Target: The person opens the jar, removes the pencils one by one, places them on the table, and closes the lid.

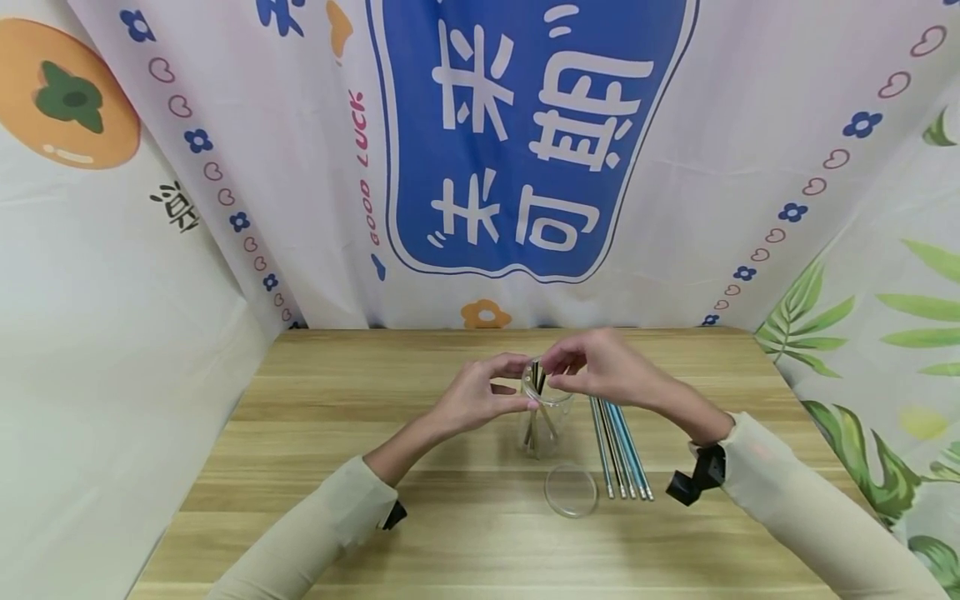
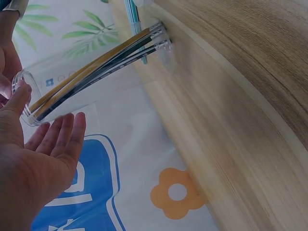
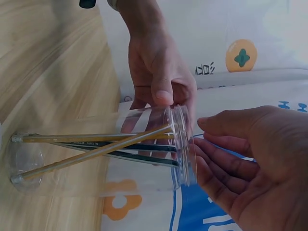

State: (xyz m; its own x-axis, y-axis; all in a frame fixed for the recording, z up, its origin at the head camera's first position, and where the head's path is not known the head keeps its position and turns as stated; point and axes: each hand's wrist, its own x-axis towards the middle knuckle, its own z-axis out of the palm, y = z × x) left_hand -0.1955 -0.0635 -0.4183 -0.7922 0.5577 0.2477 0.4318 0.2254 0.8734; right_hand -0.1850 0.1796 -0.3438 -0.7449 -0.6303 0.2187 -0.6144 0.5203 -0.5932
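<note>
A clear plastic jar (image 1: 542, 429) stands upright on the table with several pencils (image 3: 96, 153) leaning inside it, some yellow and some dark. My left hand (image 1: 480, 392) holds the jar close to its rim, thumb on the near side and fingers on the far side. Over the jar's open mouth is my right hand (image 1: 600, 362), its fingers loosely bent by the rim and no pencil visible between them. Beside the jar lies a row of blue and dark pencils (image 1: 626, 450). A round clear lid (image 1: 571, 491) rests flat in front of the jar.
The wooden table (image 1: 337, 500) ends at a printed cloth backdrop (image 1: 330, 275) behind, with more cloth at both sides. A black device (image 1: 697, 475) is strapped to my right wrist, and a similar black device (image 1: 393, 515) shows at the left sleeve.
</note>
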